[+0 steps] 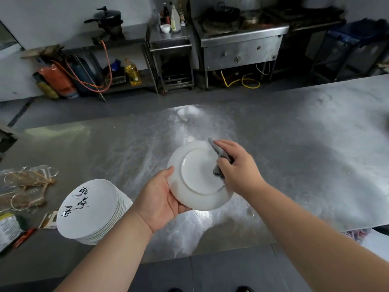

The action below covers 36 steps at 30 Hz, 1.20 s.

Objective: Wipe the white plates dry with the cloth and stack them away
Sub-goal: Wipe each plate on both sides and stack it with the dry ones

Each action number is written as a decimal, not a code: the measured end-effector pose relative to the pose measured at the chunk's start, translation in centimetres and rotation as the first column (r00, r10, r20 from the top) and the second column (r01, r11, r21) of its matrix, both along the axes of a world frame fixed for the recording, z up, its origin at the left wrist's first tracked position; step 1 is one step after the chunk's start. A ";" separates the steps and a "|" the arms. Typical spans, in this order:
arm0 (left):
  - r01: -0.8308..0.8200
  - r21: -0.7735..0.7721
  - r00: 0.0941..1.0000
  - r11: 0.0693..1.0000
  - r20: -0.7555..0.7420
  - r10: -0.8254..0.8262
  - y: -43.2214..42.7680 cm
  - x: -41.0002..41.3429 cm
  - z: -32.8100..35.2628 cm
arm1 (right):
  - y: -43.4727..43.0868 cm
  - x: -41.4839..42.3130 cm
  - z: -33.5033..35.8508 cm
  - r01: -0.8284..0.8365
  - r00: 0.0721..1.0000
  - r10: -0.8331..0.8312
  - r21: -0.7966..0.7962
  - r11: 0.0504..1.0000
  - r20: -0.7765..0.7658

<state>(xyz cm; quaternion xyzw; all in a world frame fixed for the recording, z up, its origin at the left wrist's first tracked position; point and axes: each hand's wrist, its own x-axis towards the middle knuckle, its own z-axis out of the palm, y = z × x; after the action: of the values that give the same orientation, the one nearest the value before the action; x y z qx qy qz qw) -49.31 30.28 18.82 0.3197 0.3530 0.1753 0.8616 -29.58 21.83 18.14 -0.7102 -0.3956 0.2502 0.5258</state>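
Observation:
My left hand [161, 197] grips a white plate [195, 175] by its near left rim and holds it above the steel table, underside facing me. My right hand [235, 165] holds a grey cloth [220, 157] and presses it against the plate's right side, on the foot ring. A stack of several white plates [92, 209] stands on the table to the left, its top plate marked with black brush writing.
The steel table [294, 144] stretches wide to the right and back. At its left edge lie clear plastic packaging [25, 186] and a printed packet [8, 228]. Beyond the table are a floor aisle, steel shelves with bottles and a stove.

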 end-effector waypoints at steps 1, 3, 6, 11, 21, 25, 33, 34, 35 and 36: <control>-0.019 -0.033 1.000 0.999 -0.024 0.019 0.2 0.2 0.1 | 0.3 0.5 0.5 -0.055 0.997 0.056 -0.022 0.998 0.049; -0.108 -0.069 0.994 0.992 -0.013 0.107 0.3 0.6 0.0 | 0.5 0.6 0.9 -0.123 0.980 0.131 -0.063 0.990 0.150; -0.199 -0.046 0.978 0.979 0.056 0.201 0.5 1.0 -0.5 | -1.4 -2.3 -0.8 -0.200 0.960 0.203 -0.040 0.979 0.192; -0.235 -0.035 0.968 0.971 0.085 0.238 0.0 0.8 -1.6 | -2.1 -4.4 -3.3 -0.246 0.933 0.285 -0.191 0.950 0.221; -0.225 -0.037 0.964 0.974 0.139 0.228 -0.6 1.3 -1.2 | -1.8 -6.6 -2.4 -0.074 0.994 0.081 -0.083 0.994 0.074; -0.138 0.010 0.986 0.990 0.100 0.136 -0.1 1.1 -1.1 | -1.2 -4.5 -2.4 0.099 0.990 -0.096 0.031 0.995 -0.103; -0.157 -0.019 0.985 0.987 0.066 0.158 2.0 1.3 -0.3 | 0.1 -1.4 0.1 -0.163 0.948 0.152 0.017 0.987 0.280; -0.172 -0.017 0.982 0.985 0.079 0.173 1.6 1.6 -0.6 | -0.4 -3.1 -0.9 -0.135 0.947 0.132 -0.011 0.991 0.292; -0.185 -0.021 0.978 0.982 0.093 0.186 1.2 1.8 -1.0 | -1.0 -5.0 -2.0 -0.118 0.945 0.133 -0.068 0.991 0.298; -0.194 -0.032 0.975 0.980 0.107 0.196 0.8 1.9 -1.5 | -1.8 -6.6 -3.3 -0.121 0.941 0.157 -0.138 0.983 0.299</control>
<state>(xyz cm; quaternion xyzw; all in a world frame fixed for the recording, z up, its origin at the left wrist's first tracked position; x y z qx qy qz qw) -47.38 31.09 17.31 0.2643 0.3366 0.2727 0.8617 -36.18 20.05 14.86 -0.7405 -0.5067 0.1955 0.3958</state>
